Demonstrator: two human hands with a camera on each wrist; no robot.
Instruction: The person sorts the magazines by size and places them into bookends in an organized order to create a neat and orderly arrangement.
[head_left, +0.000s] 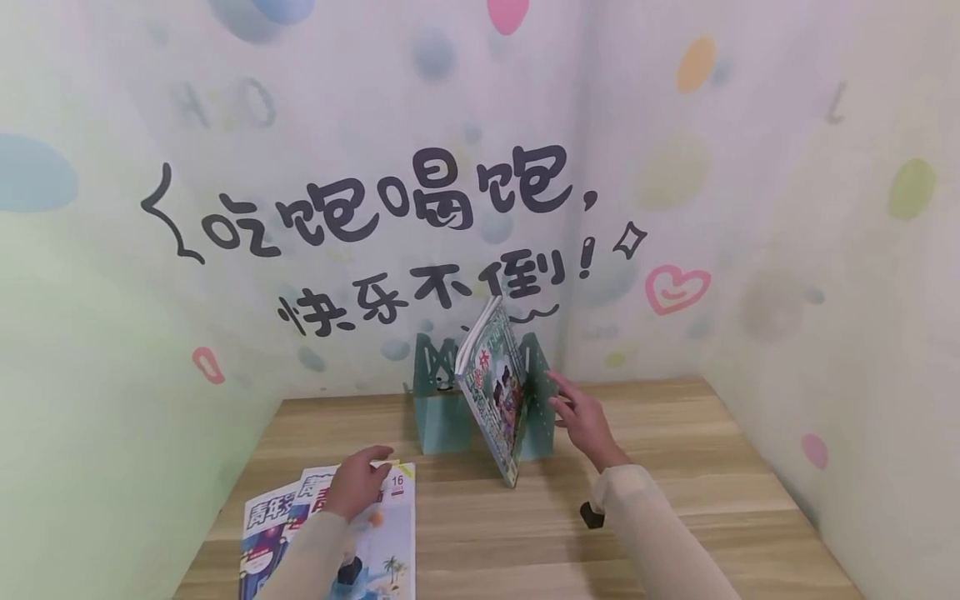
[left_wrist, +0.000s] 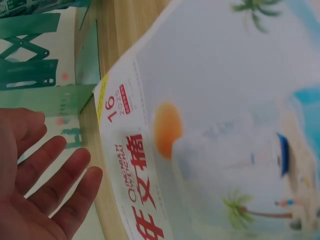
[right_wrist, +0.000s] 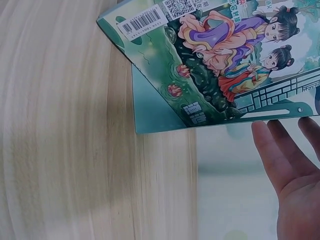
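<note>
My left hand [head_left: 358, 483] hovers over the top edge of a magazine [head_left: 393, 542] marked 16, its fingers loosely bent. In the left wrist view that hand's fingers [left_wrist: 75, 172] are spread beside the cover, holding nothing. At the back stands a teal bookend rack [head_left: 444, 423] with crisscross bars between its upright plates. Tilted in it is a magazine [head_left: 491, 387] with illustrated figures on a green cover. My right hand [head_left: 588, 425] is at the rack's right plate [head_left: 542, 400], fingers extended, fingertips right at its edge.
Another magazine [head_left: 262, 533] lies partly under the 16 magazine at the front left. The wooden table [head_left: 510, 542] meets a printed wall curtain [head_left: 345, 100] behind the rack, with more curtain at both sides.
</note>
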